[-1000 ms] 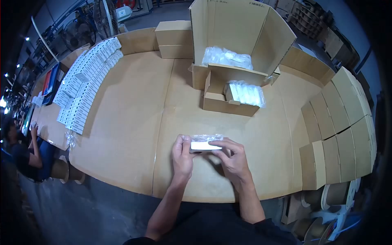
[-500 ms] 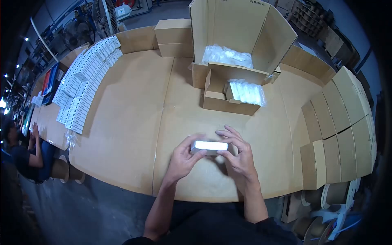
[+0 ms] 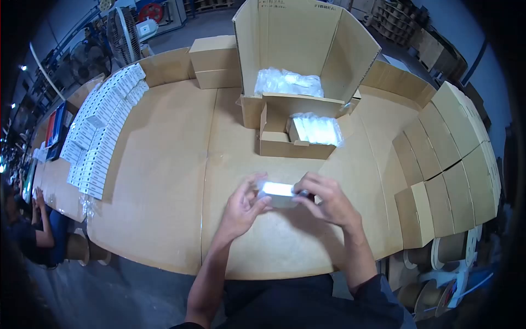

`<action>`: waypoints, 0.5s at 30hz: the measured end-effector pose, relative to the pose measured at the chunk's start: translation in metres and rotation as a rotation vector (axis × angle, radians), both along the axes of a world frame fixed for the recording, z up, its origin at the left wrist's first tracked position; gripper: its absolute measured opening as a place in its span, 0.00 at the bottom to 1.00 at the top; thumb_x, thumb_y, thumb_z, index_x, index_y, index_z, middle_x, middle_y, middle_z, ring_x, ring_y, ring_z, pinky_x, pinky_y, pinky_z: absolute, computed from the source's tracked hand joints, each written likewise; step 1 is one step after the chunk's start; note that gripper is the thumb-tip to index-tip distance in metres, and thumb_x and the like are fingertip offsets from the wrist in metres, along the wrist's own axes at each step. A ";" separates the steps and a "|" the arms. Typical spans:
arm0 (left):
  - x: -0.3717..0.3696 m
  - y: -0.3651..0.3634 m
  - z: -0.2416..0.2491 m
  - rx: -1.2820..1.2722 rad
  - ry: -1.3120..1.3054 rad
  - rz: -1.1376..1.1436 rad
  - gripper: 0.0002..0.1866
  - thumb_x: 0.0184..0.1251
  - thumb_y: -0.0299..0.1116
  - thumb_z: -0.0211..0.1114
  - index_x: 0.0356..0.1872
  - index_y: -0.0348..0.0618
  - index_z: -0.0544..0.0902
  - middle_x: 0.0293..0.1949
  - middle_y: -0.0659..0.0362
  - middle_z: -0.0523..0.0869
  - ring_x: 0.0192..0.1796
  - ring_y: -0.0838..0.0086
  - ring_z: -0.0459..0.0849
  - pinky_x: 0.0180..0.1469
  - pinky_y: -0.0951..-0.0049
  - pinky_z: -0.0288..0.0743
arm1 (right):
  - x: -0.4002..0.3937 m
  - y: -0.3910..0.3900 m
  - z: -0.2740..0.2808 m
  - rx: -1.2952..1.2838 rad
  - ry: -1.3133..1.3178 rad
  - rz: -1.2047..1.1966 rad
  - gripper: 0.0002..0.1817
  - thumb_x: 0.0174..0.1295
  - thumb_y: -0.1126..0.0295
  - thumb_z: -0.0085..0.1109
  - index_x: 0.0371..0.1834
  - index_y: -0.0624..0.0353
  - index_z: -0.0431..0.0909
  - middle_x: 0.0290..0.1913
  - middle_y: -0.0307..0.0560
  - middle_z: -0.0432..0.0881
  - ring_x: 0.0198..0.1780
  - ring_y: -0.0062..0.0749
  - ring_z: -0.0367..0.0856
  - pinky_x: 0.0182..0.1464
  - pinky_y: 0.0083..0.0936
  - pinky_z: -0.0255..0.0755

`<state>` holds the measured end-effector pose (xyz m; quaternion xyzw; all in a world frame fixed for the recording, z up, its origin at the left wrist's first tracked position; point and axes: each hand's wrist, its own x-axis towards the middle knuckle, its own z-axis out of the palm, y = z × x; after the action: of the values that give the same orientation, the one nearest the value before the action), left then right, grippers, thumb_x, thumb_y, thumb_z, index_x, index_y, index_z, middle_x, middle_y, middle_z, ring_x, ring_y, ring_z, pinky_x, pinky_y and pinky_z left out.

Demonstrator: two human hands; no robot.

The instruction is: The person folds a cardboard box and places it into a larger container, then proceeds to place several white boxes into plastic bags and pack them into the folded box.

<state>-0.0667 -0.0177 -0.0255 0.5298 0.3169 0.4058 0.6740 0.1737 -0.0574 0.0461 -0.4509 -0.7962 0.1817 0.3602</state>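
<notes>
Between my hands, above the near middle of the table, is a small white box with a bright, shiny top edge. My left hand holds its left end, thumb at the near side and fingers behind. At the right end, my right hand grips it, with the fingers bent over the top corner and the thumb below. The label, if any, cannot be read. Beyond the hands stands an open brown carton, holding a row of items in clear plastic wrap.
A taller open carton with plastic-wrapped packs stands behind. Many small white boxes are stacked at the left. Brown cartons are piled at the right, and a closed carton sits at the back. Another person is at far left.
My right hand has closed its fingers over the right end of the white box, where they were raised before. The whole view has shifted slightly.
</notes>
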 end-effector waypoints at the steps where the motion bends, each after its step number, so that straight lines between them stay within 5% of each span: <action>1: 0.002 0.006 0.010 0.010 0.026 0.048 0.32 0.76 0.27 0.67 0.78 0.43 0.66 0.71 0.50 0.73 0.66 0.64 0.80 0.59 0.67 0.86 | 0.004 0.006 0.003 0.018 0.057 -0.090 0.09 0.60 0.80 0.71 0.43 0.64 0.83 0.37 0.49 0.82 0.34 0.38 0.87 0.36 0.33 0.80; 2: 0.004 0.012 0.017 0.018 0.052 0.097 0.36 0.75 0.28 0.68 0.81 0.47 0.63 0.72 0.48 0.72 0.67 0.61 0.80 0.61 0.65 0.85 | 0.008 0.011 0.004 0.034 0.115 -0.180 0.09 0.60 0.81 0.71 0.42 0.64 0.82 0.36 0.48 0.82 0.33 0.36 0.87 0.34 0.33 0.80; 5: 0.002 0.042 0.010 0.669 0.700 0.142 0.42 0.75 0.31 0.68 0.85 0.55 0.56 0.73 0.41 0.70 0.67 0.52 0.79 0.67 0.53 0.78 | 0.009 0.036 0.000 0.125 0.312 -0.386 0.08 0.63 0.85 0.68 0.41 0.67 0.80 0.37 0.47 0.80 0.29 0.28 0.87 0.30 0.26 0.83; 7: 0.006 0.059 0.009 0.811 0.806 0.123 0.43 0.72 0.33 0.69 0.85 0.57 0.57 0.69 0.43 0.73 0.64 0.49 0.79 0.69 0.52 0.72 | -0.002 0.057 -0.009 0.252 0.444 -0.466 0.08 0.63 0.85 0.67 0.42 0.67 0.78 0.38 0.48 0.79 0.29 0.29 0.87 0.32 0.23 0.86; 12: 0.015 0.083 -0.006 1.021 1.074 0.136 0.45 0.68 0.36 0.72 0.85 0.55 0.58 0.62 0.49 0.78 0.59 0.54 0.81 0.64 0.49 0.73 | -0.017 0.078 -0.014 0.362 0.086 -0.571 0.08 0.65 0.83 0.66 0.42 0.66 0.76 0.39 0.52 0.78 0.36 0.45 0.87 0.34 0.33 0.90; 15: 0.014 0.087 -0.011 1.054 1.111 0.156 0.46 0.68 0.38 0.72 0.84 0.53 0.59 0.60 0.50 0.79 0.56 0.55 0.82 0.62 0.48 0.73 | -0.018 0.088 -0.026 0.355 0.094 -0.605 0.07 0.64 0.82 0.68 0.40 0.66 0.78 0.38 0.50 0.80 0.34 0.37 0.87 0.31 0.28 0.86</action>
<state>-0.0523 0.0696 -0.0365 0.8832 0.4100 0.2236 0.0437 0.1556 0.0308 0.0205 -0.5876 -0.6285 -0.0539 0.5068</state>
